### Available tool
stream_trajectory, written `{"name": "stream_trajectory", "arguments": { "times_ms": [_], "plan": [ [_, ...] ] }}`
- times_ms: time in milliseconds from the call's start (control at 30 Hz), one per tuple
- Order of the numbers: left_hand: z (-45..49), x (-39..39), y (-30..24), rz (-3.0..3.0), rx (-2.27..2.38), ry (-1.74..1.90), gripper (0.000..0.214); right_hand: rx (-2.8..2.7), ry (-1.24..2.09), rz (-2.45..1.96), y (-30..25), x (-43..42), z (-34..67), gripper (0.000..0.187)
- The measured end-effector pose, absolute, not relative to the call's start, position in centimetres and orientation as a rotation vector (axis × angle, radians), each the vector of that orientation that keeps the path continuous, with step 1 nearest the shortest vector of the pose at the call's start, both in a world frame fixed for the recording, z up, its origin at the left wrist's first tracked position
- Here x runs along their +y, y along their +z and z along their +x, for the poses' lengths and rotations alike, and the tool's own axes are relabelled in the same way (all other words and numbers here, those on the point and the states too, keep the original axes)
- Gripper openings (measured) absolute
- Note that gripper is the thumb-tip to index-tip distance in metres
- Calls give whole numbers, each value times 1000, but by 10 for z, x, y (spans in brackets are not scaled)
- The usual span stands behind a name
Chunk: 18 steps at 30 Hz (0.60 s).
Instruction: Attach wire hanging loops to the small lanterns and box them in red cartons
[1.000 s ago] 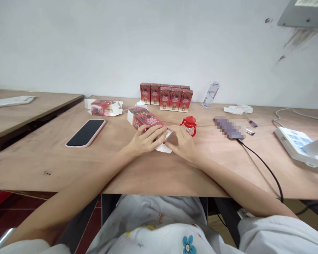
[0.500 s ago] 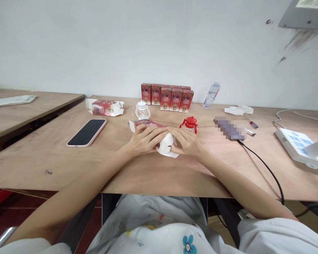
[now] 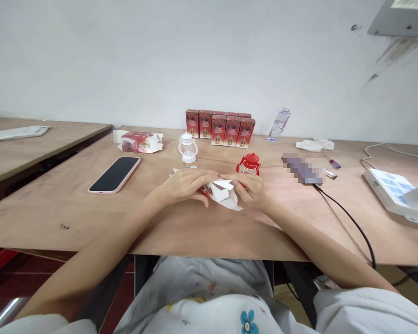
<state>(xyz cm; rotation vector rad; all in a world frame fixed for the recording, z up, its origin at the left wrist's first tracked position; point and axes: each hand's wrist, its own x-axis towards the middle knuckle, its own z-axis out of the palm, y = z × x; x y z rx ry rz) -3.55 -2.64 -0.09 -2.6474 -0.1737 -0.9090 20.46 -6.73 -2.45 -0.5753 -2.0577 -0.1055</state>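
Note:
A red printed carton with white flaps point(image 3: 220, 191) lies flat on the wooden table point(image 3: 195, 232) in front of me. My left hand point(image 3: 184, 185) covers its left part, fingers curled over it. My right hand point(image 3: 250, 189) grips the open white end flaps. Just behind my right hand stands a small red lantern point(image 3: 249, 163). A small white lantern point(image 3: 187, 147) stands behind my left hand, apart from it.
Several upright red cartons point(image 3: 220, 127) line the wall. Another open carton point(image 3: 139, 141) lies at the back left, a pink-cased phone point(image 3: 114, 174) to the left. A water bottle point(image 3: 277, 124), tissue point(image 3: 315, 144), a cabled device point(image 3: 304, 169) and a white box point(image 3: 399, 195) are at the right.
The carton was tilted up a second ago; both hands have pressed it down flat toward me. That uncovered the white lantern behind it. The white end flaps now stand open.

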Motion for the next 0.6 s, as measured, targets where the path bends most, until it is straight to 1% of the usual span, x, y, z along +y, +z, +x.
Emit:
{"name": "stream_trajectory", "arguments": {
  "times_ms": [133,233,300,367,467,600],
  "plan": [
    [-39,-29,4,-2585,-204,-940,24,-2125,-71,-566,-28,-71,201,36],
    [-52,-18,12,-2455,-261,-1032,16,-2125,-103,-547,-29,-71,199,41],
    [-70,-1,17,-2371,-377,-1135,11,-2096,-202,-577,-29,-70,199,41],
    [-96,24,21,-2235,-484,-1234,11,-2056,-347,-617,-30,-67,200,38],
    [-143,67,22,-2062,-871,-1381,22,-1946,-543,-699,-32,-62,203,37],
    [-191,115,16,-1914,-1124,-1578,36,-1781,-608,-959,-33,-56,207,41]
  ]
}}
